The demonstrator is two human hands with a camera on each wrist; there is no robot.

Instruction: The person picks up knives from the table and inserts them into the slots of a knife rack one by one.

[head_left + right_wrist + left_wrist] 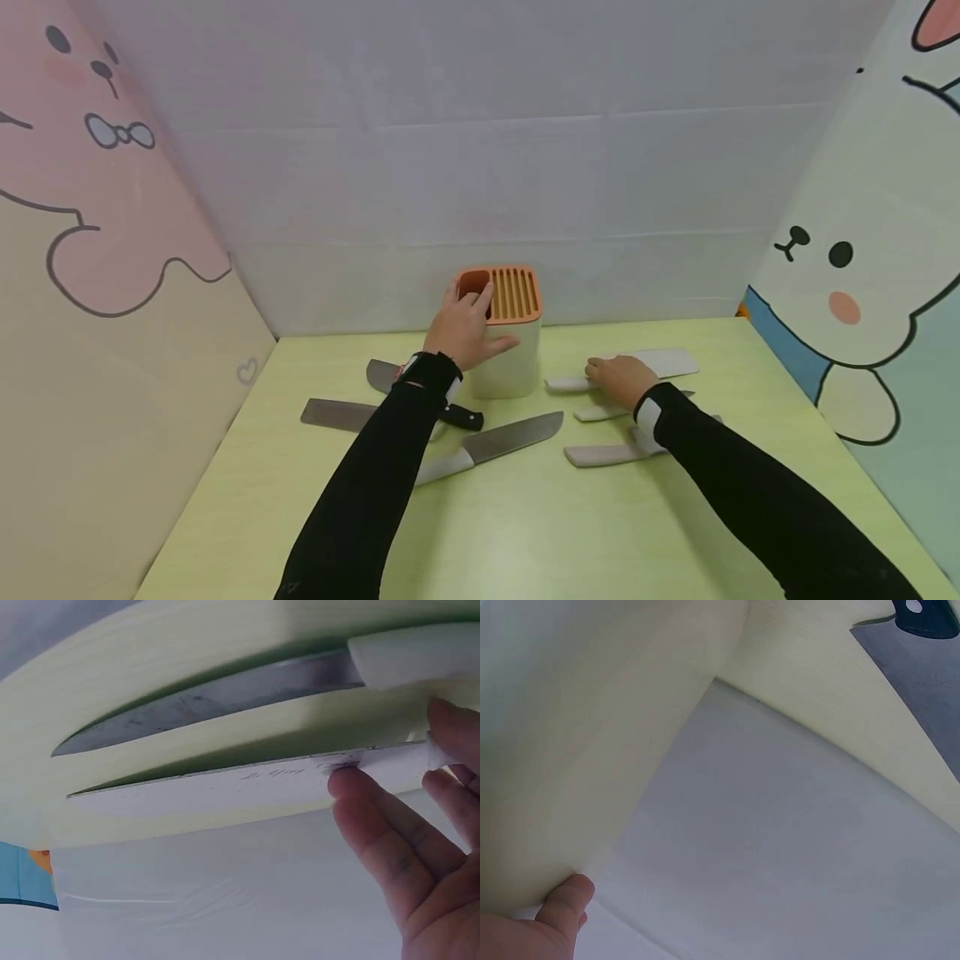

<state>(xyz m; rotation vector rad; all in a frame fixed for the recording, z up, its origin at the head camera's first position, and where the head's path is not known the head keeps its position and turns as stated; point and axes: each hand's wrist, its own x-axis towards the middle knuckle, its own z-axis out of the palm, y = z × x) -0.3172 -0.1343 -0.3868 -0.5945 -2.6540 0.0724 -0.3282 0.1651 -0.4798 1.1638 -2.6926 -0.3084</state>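
My left hand (463, 329) holds the cream knife block (517, 367) at its top left, fingers over the rim by the round opening and thumb across the front. In the left wrist view, part of that hand (559, 911) touches the block's pale side. On the right, my right hand (624, 379) pinches a white broad-bladed knife (667, 362) where handle meets blade. The right wrist view shows fingertips (352, 784) against its lettered blade. Beside it lies a smaller white-handled knife (247, 694). The slotted orange top (515, 293) carries no knives.
Left of centre lie a wide grey blade (337, 414), a black-handled knife (461, 417) and a white-handled chef's knife (517, 437). Another pale-handled knife (603, 455) lies under my right forearm. Walls stand behind and on both sides of the table (510, 533).
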